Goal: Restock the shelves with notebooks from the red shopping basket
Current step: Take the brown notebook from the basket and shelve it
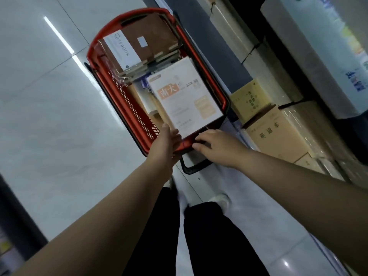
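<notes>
I had both hands at the red basket (127, 108) on the floor: left hand (169, 139) flat-fingered against the white notebook (186, 98) lying on top, right hand (216, 145) loosely spread over the rim, gripping nothing.

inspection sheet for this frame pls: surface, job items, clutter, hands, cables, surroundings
Surface: glossy pale tiled floor with light glare.
Job's things: red shopping basket stands on the floor; white notebook with orange label lies on top at the near end; brown notebooks and a grey "NOTEBOOK" one are stacked at the far end.
Clutter: nothing seen.
Hands: left hand reaches the white notebook's near corner, fingers extended; right hand rests on the basket's near rim, fingers curled; grip unclear.
Cables: nothing seen.
Surroundings: shelves on the right with wrapped tan packs; black basket handle lies folded down.
</notes>
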The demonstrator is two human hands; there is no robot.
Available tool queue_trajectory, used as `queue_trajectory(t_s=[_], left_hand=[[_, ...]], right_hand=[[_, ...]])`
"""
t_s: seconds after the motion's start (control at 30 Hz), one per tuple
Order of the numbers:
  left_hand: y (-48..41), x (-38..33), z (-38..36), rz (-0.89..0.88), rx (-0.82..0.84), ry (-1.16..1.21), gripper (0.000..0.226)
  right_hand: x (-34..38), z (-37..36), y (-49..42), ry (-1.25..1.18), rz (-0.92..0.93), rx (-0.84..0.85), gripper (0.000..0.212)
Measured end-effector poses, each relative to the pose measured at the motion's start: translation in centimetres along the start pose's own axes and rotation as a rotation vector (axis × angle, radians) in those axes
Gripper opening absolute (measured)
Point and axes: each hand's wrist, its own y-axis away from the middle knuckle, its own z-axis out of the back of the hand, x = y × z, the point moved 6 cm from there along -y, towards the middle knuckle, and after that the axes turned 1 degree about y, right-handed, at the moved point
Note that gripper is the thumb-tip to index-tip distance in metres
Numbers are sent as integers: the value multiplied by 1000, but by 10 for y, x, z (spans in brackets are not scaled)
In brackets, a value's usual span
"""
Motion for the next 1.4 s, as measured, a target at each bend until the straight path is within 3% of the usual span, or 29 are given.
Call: queue_trajectory(t_s=[0.27, 0.43, 0.5, 0.63, 1.0, 1.4], left_hand=[[-45, 15, 23, 24, -48, -64, 46], [-63, 12, 26, -68, -83, -433, 25], [-69, 13, 25, -95, -58, -523, 32], [-77, 21, 27, -88, 4, -745, 41], [-80, 35, 15, -76, -11, -1068, 45], [-72, 103, 6, -49, -88, -932, 39]], right_hand=[[-17, -40, -36, 401, 67, 164, 58], [-20, -49, -57, 625, 96, 151, 43], [-22, -51, -64, 683, 89, 150, 38], [-22, -56, -73, 685, 57, 116, 32], [-23, -60, -65, 593, 34, 65, 30], [-59, -100, -8, 556, 75, 63, 31]])
